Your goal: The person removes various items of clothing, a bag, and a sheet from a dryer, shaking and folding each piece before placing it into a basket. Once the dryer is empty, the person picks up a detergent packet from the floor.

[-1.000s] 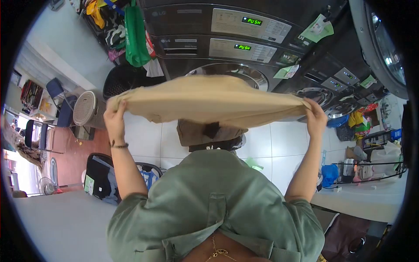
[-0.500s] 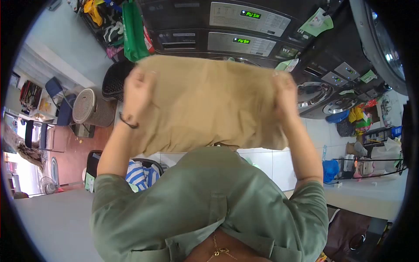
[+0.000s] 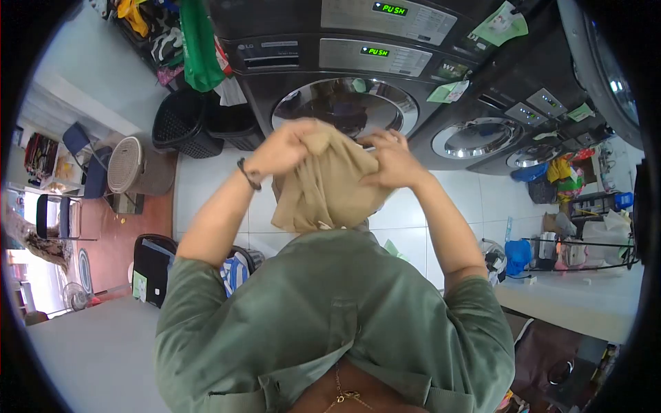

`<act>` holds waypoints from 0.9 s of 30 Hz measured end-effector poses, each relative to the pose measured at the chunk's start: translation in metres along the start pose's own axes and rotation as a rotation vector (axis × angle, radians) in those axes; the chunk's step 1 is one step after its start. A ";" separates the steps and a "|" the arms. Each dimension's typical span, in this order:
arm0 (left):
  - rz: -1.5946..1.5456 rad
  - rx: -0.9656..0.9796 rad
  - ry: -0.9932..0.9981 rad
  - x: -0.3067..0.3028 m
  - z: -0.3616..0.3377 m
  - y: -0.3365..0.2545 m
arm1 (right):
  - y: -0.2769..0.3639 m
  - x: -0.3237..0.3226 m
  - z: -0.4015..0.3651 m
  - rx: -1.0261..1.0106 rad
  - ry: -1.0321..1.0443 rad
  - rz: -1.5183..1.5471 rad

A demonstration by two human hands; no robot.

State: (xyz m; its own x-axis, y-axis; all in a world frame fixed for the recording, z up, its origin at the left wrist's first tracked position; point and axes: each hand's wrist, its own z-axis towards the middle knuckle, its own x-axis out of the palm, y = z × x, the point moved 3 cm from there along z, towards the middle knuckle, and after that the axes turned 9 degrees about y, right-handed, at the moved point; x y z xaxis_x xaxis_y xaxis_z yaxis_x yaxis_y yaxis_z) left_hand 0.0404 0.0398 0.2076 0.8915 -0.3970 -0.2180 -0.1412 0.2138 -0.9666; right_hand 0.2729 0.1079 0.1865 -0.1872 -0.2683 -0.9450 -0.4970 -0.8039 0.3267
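Dark machines point(image 3: 272, 58) line the far side of the room above white floor tiles point(image 3: 454, 199), two of their displays reading PUSH. Between our two hands, just in front of our shirt point(image 3: 334, 282), hangs a tan cloth point(image 3: 330, 189), bunched and creased. Our left hand point(image 3: 281, 148) has its fingers curled tight on the cloth's upper edge. Our right hand point(image 3: 392, 162) is half curled at the other side, thumb against the fabric; whether it pinches any, we cannot tell.

We judge the step in hand to be a gathering or folding of the cloth. Another fold would call for matched edges and a firm hold on both sides.

We cannot make out what garment this is, since the folds hide its shape. Whatever lies beneath it is covered, and our left arm partly hides a striped cloth point(image 3: 236, 274). At upper right, an open door point(image 3: 606, 89) is cut off by the dark rim of the view.
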 end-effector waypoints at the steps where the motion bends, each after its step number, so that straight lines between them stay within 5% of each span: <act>1: -0.040 -0.019 -0.057 -0.009 0.008 0.009 | -0.020 0.008 -0.003 0.165 0.175 0.205; 2: -0.077 -0.036 -0.115 -0.019 0.018 0.018 | -0.034 0.014 -0.009 0.328 0.346 0.408; 5: 0.146 -0.191 -0.195 -0.040 0.042 0.041 | -0.025 -0.024 -0.039 0.485 -0.159 0.466; 6: 0.185 -0.260 -0.207 -0.041 0.050 0.044 | -0.017 -0.037 -0.046 0.487 -0.260 0.462; 9: 0.339 0.064 -0.260 -0.043 0.072 0.043 | 0.007 -0.065 -0.061 0.466 -0.496 0.487; 12: 0.272 0.013 -0.290 -0.046 0.076 0.057 | 0.019 -0.040 -0.061 0.295 -0.587 0.524; 16: -0.035 -0.282 -0.311 -0.050 0.050 0.108 | 0.054 0.007 -0.030 0.400 -0.209 0.490; 18: 0.552 -0.291 -0.510 -0.072 0.022 0.200 | 0.070 0.019 -0.012 0.127 0.056 0.538; 19: 0.651 -0.557 -0.531 -0.071 0.004 0.212 | 0.079 0.007 -0.004 -0.027 0.083 0.618; 20: 0.513 -0.585 -0.469 -0.076 -0.019 0.256 | 0.089 -0.018 0.005 -0.189 0.110 0.686; 23: 0.407 -0.569 -0.393 -0.039 -0.041 0.235 | 0.126 -0.142 0.008 -0.545 -0.009 0.963; 25: 0.295 -0.677 -0.390 -0.017 -0.046 0.236 | 0.145 -0.220 -0.001 -0.988 -0.123 1.073; 27: 0.171 -0.619 -0.417 0.002 -0.060 0.317 | 0.151 -0.261 -0.015 -1.216 -0.119 1.011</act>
State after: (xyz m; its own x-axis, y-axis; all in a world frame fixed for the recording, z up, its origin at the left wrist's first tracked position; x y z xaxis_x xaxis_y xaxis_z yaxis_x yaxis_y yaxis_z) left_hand -0.0285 0.0533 -0.1074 0.9068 -0.0077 -0.4215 -0.3979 -0.3460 -0.8497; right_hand 0.2598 0.0483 0.4819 -0.0981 -0.9390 -0.3297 0.8037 -0.2701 0.5302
